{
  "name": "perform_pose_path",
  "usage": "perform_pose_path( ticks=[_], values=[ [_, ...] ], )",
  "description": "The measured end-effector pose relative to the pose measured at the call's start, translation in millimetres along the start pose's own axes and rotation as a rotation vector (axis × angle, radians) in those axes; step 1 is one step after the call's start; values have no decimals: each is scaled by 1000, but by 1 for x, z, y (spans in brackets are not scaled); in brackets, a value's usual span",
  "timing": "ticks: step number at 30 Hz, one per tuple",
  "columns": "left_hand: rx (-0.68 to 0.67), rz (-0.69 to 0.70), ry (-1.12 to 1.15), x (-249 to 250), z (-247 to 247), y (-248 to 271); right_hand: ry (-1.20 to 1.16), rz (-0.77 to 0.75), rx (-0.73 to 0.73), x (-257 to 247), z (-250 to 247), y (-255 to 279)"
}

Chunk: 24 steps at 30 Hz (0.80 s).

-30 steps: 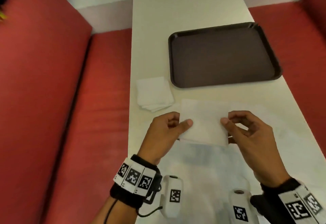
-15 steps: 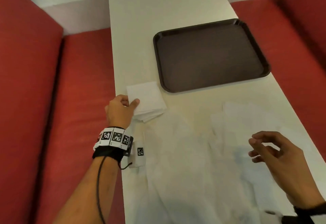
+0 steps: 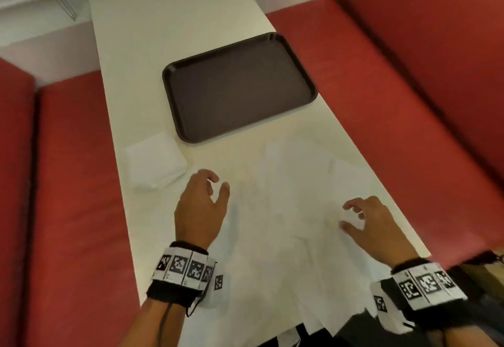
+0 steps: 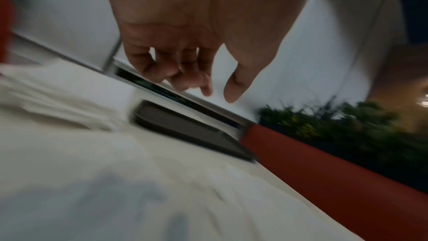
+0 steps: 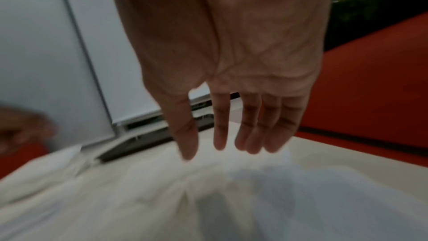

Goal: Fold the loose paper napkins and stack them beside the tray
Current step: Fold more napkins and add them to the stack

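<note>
Loose napkins [image 3: 294, 210]: spread lower centre on the table [image 3: 152, 46].
Folded stack [image 3: 155, 163]: left of tray [image 3: 240, 87].
My left hand [image 3: 200, 210]: relaxed, empty.
My right hand [image 3: 376, 226]: relaxed, empty.

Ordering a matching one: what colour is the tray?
Dark brown tray; head view shows it best.

On the long cream table [image 3: 169, 46] we find the dark rectangular plastic tray [image 3: 240, 87] at the far right, the stack of folded white paper napkins [image 3: 155, 163] near its front-left corner, and the loose white paper napkins [image 3: 286, 224] spread nearer us.
</note>
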<state>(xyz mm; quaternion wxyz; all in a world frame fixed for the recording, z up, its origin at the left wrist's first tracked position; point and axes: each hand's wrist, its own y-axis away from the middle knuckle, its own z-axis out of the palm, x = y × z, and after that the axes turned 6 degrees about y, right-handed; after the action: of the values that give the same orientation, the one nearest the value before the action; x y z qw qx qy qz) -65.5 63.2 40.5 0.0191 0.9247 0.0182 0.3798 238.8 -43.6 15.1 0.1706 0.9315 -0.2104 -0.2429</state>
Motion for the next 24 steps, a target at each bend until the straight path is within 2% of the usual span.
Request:
perform_pose_path(
  ticks=[4, 7, 10, 13, 16, 18, 24],
  values=[
    [-206, 100, -59, 31, 54, 48, 290, -79, -167, 16, 17, 2],
    [-361, 143, -110, 46, 86, 75, 398, -190, -114, 17, 23, 5],
    [-451, 201, -154, 55, 112, 93, 396, -280, -76, 26, 19, 7],
    [-538, 229, -266, 55, 130, 103, 384, -378, -152, 38, 13, 6],
    [-556, 233, -386, 51, 142, 111, 387, -462, -278, 45, 8, 1],
    [-525, 241, -432, 51, 147, 115, 377, -490, -308, 46, 6, -1],
    [-448, 243, -484, 55, 147, 122, 417, -584, -182, 45, 3, -6]
  ],
)
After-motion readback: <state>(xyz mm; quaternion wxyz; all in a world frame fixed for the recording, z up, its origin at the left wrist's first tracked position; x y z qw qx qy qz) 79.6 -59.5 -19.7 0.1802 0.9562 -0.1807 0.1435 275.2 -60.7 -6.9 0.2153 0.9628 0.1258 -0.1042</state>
